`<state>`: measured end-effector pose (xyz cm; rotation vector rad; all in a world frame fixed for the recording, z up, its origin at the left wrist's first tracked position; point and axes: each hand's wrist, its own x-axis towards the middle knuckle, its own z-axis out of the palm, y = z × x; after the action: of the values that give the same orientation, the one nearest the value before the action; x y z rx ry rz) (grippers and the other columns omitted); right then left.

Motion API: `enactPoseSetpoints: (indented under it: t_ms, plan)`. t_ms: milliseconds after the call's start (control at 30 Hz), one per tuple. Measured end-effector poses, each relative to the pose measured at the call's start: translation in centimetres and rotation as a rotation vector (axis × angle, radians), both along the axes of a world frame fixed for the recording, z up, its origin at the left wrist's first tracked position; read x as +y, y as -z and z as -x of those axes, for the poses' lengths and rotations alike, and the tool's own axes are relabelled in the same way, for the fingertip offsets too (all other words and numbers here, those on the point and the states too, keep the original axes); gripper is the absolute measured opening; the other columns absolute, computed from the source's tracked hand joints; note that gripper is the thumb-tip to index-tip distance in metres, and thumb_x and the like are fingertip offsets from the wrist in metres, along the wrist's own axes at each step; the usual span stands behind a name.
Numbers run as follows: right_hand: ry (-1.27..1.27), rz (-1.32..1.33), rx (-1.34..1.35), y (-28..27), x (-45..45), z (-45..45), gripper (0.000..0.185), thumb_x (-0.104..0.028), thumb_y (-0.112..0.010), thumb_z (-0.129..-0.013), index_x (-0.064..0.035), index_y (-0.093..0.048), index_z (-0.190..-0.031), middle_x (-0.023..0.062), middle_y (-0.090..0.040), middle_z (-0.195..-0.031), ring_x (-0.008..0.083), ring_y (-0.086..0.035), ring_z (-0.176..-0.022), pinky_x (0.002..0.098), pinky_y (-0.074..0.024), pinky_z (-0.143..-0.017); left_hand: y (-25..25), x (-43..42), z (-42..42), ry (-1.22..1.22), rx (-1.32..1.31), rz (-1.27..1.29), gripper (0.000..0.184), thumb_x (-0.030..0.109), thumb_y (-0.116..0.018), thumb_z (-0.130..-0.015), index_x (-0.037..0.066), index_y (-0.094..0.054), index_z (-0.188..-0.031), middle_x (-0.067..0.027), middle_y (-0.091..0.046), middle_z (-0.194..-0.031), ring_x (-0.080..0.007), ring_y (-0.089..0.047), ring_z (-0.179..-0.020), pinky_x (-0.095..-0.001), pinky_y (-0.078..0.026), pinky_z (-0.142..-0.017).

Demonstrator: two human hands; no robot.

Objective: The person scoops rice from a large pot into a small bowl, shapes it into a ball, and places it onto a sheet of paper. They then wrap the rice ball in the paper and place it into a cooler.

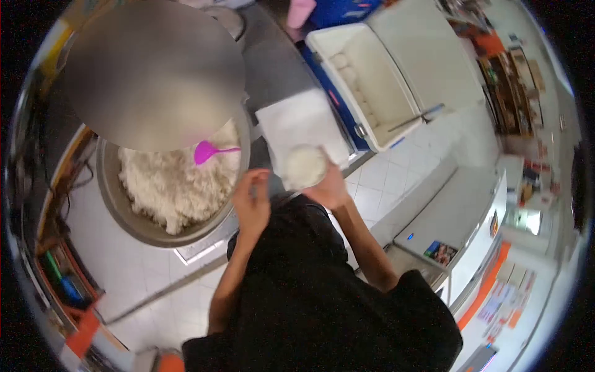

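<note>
A round white portion, rice-like in look (305,166), rests in my right hand (332,189), whose fingers wrap its right side; whether a bowl or wrapper lies under it I cannot tell. It is over the near edge of a stack of white sheets (310,121). My left hand (251,201) holds nothing; its fingers are loosely bent and apart beside the rim of a large metal pot (111,204). Cooked white rice (186,189) fills the pot. On the rice lies a magenta paddle (207,152), handle towards the right.
An open cooler box (378,80) stands beyond the sheets, round white portions along its inner left side. A thin stick-like tool (412,118) lies across its near end. The metal counter (273,62) runs behind. A grey blurred disc hides the upper left.
</note>
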<state>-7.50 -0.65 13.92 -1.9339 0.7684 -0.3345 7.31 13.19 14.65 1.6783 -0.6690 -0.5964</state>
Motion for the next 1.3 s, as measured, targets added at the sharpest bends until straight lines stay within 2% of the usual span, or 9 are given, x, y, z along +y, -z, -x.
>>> enactPoseSetpoints:
  t_ms: [33,167,333,433,500,600,733,900,1300]
  plan:
    - [0.334,-0.659,-0.314,3.5,-0.9,1.4,0.072,-0.022,-0.084,-0.072,-0.0025,-0.047,-0.13,0.0128,-0.061,-0.122,0.0241,-0.059,-0.114,0.0339,-0.0452,-0.102,0.6,-0.5,0.4,0.065,-0.427,0.018,0.01,0.01,-0.058,-0.09,0.005,-0.066,-0.094,-0.0108,-0.067,-0.083,-0.0271,-0.064,-0.076,-0.0368,-0.048,-0.071]
    - [0.582,-1.243,-0.644,9.0,-5.4,1.6,0.067,-0.033,-0.077,-0.081,-0.001,-0.047,-0.131,0.0152,-0.06,-0.121,0.0269,-0.058,-0.114,0.0344,-0.0462,-0.099,5.2,-3.2,3.5,0.464,-0.541,-0.026,0.019,0.013,-0.058,-0.087,0.005,-0.063,-0.103,-0.0146,-0.066,-0.101,-0.0308,-0.065,-0.088,-0.0391,-0.048,-0.081]
    - [0.618,0.39,0.269,13.8,-8.0,-1.8,0.044,-0.026,-0.062,-0.095,0.0028,-0.052,-0.127,0.0211,-0.062,-0.114,0.0286,-0.057,-0.112,0.0363,-0.0436,-0.095,17.7,-3.4,6.0,0.636,-1.269,-0.333,0.044,0.02,-0.061,-0.085,0.004,-0.054,-0.126,-0.0185,-0.049,-0.137,-0.034,-0.059,-0.112,-0.0463,-0.047,-0.096]
    - [0.736,0.352,0.019,7.8,-8.2,-0.2,0.049,-0.03,-0.064,-0.093,0.0014,-0.051,-0.129,0.0182,-0.06,-0.12,0.0287,-0.056,-0.111,0.0356,-0.0428,-0.097,13.5,-2.1,5.8,0.792,-0.929,-0.425,0.048,0.028,-0.055,-0.093,0.004,-0.049,-0.134,-0.0159,-0.047,-0.141,-0.034,-0.057,-0.116,-0.0486,-0.05,-0.086]
    - [0.944,-0.207,-0.455,1.7,-5.7,-1.0,0.045,-0.03,-0.051,-0.101,-0.0003,-0.044,-0.134,0.0131,-0.059,-0.121,0.0241,-0.057,-0.11,0.0346,-0.0439,-0.096,5.5,-1.3,4.0,0.666,0.584,-0.1,0.057,0.043,-0.053,-0.096,0.005,-0.045,-0.138,-0.0148,-0.04,-0.146,-0.0319,-0.05,-0.127,-0.0496,-0.048,-0.093]
    - [0.454,-0.622,-0.475,-4.7,-0.5,-3.0,0.034,-0.022,-0.059,-0.096,-0.0017,-0.054,-0.122,0.0112,-0.062,-0.111,0.0196,-0.056,-0.112,0.0358,-0.0463,-0.095,-3.2,1.5,-0.8,0.401,1.43,0.533,0.067,0.054,-0.051,-0.095,0.005,-0.042,-0.139,-0.0142,-0.048,-0.139,-0.026,-0.051,-0.125,-0.0418,-0.046,-0.099]
    - [-0.129,0.463,-0.128,-7.4,4.6,-15.6,0.012,-0.012,-0.065,-0.087,-0.0024,-0.064,-0.094,0.0096,-0.066,-0.101,0.0255,-0.062,-0.09,0.0386,-0.0502,-0.085,-2.3,6.7,-7.6,-0.038,1.095,0.693,0.07,0.058,-0.041,-0.097,0.005,-0.039,-0.142,-0.0123,-0.05,-0.136,-0.0239,-0.053,-0.122,-0.0396,-0.045,-0.101]
    - [-0.455,0.848,0.566,0.2,4.6,-23.5,0.018,-0.013,-0.068,-0.08,-0.0023,-0.066,-0.095,0.0146,-0.066,-0.093,0.0341,-0.059,-0.102,0.0458,-0.0471,-0.087,-4.0,13.6,-16.0,-0.485,0.834,0.704,0.07,0.061,-0.033,-0.098,0.005,-0.042,-0.139,-0.0124,-0.047,-0.139,-0.0252,-0.052,-0.123,-0.0425,-0.044,-0.101]
    - [-0.541,0.904,0.715,1.0,2.9,-26.8,0.04,-0.005,-0.055,-0.083,0.0022,-0.051,-0.122,0.0247,-0.06,-0.108,0.0381,-0.066,-0.087,0.0477,-0.0546,-0.073,1.1,18.6,-17.1,-0.845,-0.083,0.308,0.06,0.052,-0.037,-0.098,0.0,-0.05,-0.123,-0.0215,-0.055,-0.123,-0.0316,-0.054,-0.114,-0.0433,-0.044,-0.098]
